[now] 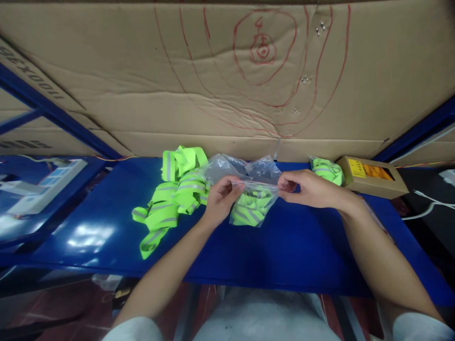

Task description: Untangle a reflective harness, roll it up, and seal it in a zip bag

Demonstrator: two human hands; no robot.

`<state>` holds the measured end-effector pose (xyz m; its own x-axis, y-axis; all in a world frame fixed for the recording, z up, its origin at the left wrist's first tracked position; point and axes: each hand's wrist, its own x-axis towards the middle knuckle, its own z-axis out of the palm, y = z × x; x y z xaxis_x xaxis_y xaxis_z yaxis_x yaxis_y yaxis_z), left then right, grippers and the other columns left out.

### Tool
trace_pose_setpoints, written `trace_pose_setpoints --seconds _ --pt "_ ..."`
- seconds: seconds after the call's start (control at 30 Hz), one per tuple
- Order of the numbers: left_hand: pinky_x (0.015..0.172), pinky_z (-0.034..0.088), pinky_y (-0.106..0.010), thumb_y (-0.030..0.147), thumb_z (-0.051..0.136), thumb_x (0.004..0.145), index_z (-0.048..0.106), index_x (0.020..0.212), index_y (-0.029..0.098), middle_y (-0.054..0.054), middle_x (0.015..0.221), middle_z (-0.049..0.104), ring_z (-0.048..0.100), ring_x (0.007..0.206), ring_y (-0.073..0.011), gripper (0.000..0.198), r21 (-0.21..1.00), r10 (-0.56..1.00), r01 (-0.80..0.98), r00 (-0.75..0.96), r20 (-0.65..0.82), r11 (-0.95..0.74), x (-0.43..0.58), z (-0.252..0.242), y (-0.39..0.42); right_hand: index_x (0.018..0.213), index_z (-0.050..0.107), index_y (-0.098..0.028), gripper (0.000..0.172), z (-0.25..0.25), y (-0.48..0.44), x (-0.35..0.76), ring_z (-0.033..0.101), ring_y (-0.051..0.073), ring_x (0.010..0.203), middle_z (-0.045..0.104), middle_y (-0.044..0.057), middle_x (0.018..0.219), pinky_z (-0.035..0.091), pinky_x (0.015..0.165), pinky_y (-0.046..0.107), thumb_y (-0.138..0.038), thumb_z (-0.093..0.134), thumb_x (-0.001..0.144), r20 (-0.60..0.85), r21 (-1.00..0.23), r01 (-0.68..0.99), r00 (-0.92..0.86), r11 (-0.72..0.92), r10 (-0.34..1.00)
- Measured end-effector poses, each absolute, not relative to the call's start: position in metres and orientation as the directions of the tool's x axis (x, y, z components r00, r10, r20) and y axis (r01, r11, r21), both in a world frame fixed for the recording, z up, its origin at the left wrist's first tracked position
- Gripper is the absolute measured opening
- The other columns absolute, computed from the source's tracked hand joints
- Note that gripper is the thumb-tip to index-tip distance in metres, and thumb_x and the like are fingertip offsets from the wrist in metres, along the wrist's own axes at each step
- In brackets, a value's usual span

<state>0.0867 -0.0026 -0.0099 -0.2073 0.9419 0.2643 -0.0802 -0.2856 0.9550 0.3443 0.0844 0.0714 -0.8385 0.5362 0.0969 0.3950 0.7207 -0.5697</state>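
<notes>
My left hand (pixel 221 198) and my right hand (pixel 308 188) both pinch the top edge of a clear plastic bag (pixel 253 204), one at each end. The bag hangs just above the blue table (pixel 284 251) and holds a folded neon-green band with grey reflective stripes. More clear empty bags (pixel 231 168) lie just behind it. A loose pile of the same green reflective bands (pixel 174 194) lies left of my left hand.
A small bundle of green bands (pixel 327 170) sits at the back right beside a brown and yellow cardboard box (pixel 371 176). A large cardboard sheet (pixel 227 76) with red pen marks stands behind the table. White cables (pixel 432 204) lie at the far right.
</notes>
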Motion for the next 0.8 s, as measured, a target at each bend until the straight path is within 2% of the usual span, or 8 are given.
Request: trace_pose_setpoints --seconds 0.13,0.3,0.5,0.7,0.8 --pt "0.054 0.038 -0.018 0.051 0.084 0.082 0.07 0.092 0.016 0.001 0.076 0.063 0.047 0.06 -0.0065 0.038 0.955 0.942 -0.071 -0.196 0.27 -0.289 0.0871 -0.009 -0.0024 0.095 0.068 -0.018 0.022 0.0698 0.0864 0.3434 0.06 0.013 0.073 0.069 0.001 0.083 0.042 0.069 0.024 -0.04 0.064 0.097 0.092 -0.598 0.375 -0.845 0.708 0.526" --pt "0.056 0.042 -0.019 0.05 0.081 0.086 0.07 0.093 0.017 0.0 0.077 0.065 0.049 0.06 -0.0071 0.036 0.952 0.94 -0.033 -0.168 0.296 -0.305 0.0854 -0.0071 -0.001 0.093 0.066 -0.018 0.025 0.064 0.0913 0.3428 0.056 0.013 0.067 0.067 0.001 0.078 0.038 0.066 0.024 -0.039 0.056 0.103 0.125 -0.554 0.342 -0.868 0.759 0.481" --pt "0.068 0.052 -0.023 0.048 0.083 0.082 0.077 0.099 0.016 -0.005 0.089 0.075 0.064 0.076 -0.0131 0.037 0.944 0.941 0.068 -0.085 0.327 -0.322 0.082 -0.0037 -0.0004 0.093 0.067 -0.019 0.023 0.0669 0.0885 0.3443 0.059 0.014 0.071 0.069 0.002 0.082 0.039 0.068 0.026 -0.036 0.056 0.103 0.119 -0.531 0.343 -0.875 0.775 0.469" --pt "0.058 0.045 -0.019 0.039 0.081 0.086 0.077 0.086 0.016 -0.003 0.076 0.072 0.058 0.064 -0.009 0.024 0.897 0.894 0.146 -0.111 0.435 -0.418 0.087 -0.0041 -0.0037 0.104 0.069 -0.02 0.02 0.0676 0.0841 0.3399 0.064 0.015 0.082 0.073 0.002 0.094 0.046 0.076 0.025 -0.039 0.067 0.097 0.131 -0.615 0.319 -0.861 0.721 0.492" --pt "0.058 0.043 -0.02 0.039 0.08 0.088 0.077 0.087 0.017 -0.002 0.076 0.07 0.056 0.064 -0.0084 0.022 0.889 0.887 0.16 -0.112 0.449 -0.43 0.0866 -0.0057 -0.0041 0.097 0.068 -0.019 0.019 0.0656 0.0823 0.3346 0.063 0.014 0.077 0.071 0.002 0.087 0.047 0.073 0.024 -0.038 0.064 0.1 0.178 -0.634 0.279 -0.855 0.721 0.487"
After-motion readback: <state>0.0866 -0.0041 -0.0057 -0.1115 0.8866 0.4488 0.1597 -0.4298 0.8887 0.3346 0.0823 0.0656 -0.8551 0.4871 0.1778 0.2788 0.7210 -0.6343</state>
